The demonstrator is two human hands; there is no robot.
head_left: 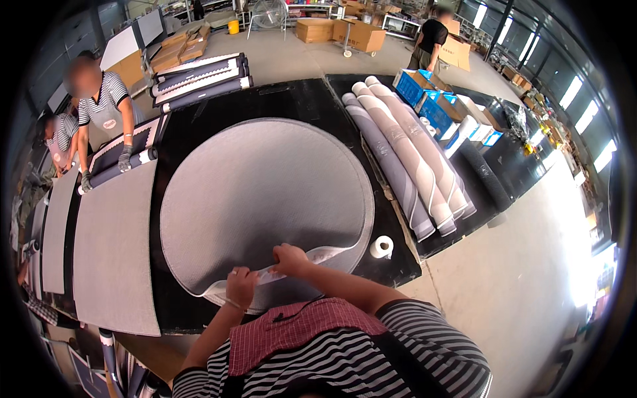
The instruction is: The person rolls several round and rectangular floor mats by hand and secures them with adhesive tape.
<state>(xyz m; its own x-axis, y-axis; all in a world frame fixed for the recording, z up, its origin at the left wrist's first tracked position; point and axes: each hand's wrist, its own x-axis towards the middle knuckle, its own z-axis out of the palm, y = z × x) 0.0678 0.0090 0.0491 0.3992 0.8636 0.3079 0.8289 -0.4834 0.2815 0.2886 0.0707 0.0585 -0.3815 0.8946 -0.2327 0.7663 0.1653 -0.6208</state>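
A large round grey rug [265,179] lies on a black table, its plain grey side up. Its near edge is turned up and folded over, showing a paler side. On that folded edge, my left hand [241,286] grips with closed fingers. A little farther right, my right hand [290,259] is closed on the same edge. Between the two hands runs a narrow strip of the turned-up rug. Right of the rug stands a white roll of tape [381,247], apart from both hands.
Rolled rugs [405,146] lie on the right table, beside blue boxes [431,99]. To the left, a flat grey rug [114,252] covers the table, where a gloved co-worker [109,109] handles a roll. More rolls [202,79] are stacked at the far side. Another person [432,40] stands beyond.
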